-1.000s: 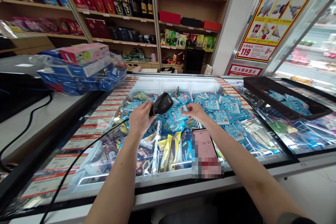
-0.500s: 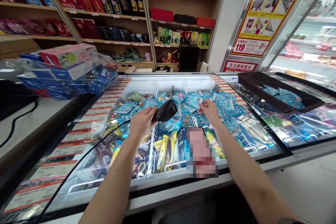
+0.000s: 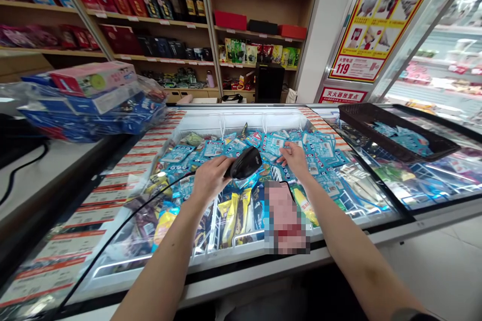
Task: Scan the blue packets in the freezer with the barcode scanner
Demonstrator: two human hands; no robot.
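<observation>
My left hand (image 3: 214, 176) is wrapped round the handle of a black barcode scanner (image 3: 246, 163), whose head points right over the packets. A black cable (image 3: 143, 206) runs from it toward the lower left. Fingers of my right hand (image 3: 294, 159) are pinched at the edge of a flat blue packet (image 3: 273, 143) with a white label. Many similar blue packets (image 3: 323, 149) are spread around both hands over the chest freezer (image 3: 203, 277). Nearer me lies a phone (image 3: 284, 215), its screen blurred out by pixels.
Ice creams in yellow wrappers (image 3: 236, 215) show through the freezer glass. A dark brown tray (image 3: 439, 153) with several blue packets stands at right. Plastic-wrapped blue boxes (image 3: 90, 105) are stacked at left. Shelves of bottles and boxes (image 3: 158, 15) stand behind.
My left hand and the scanner have moved a little to the right. My right hand has shifted slightly left, and the scanner's head is now closer to it.
</observation>
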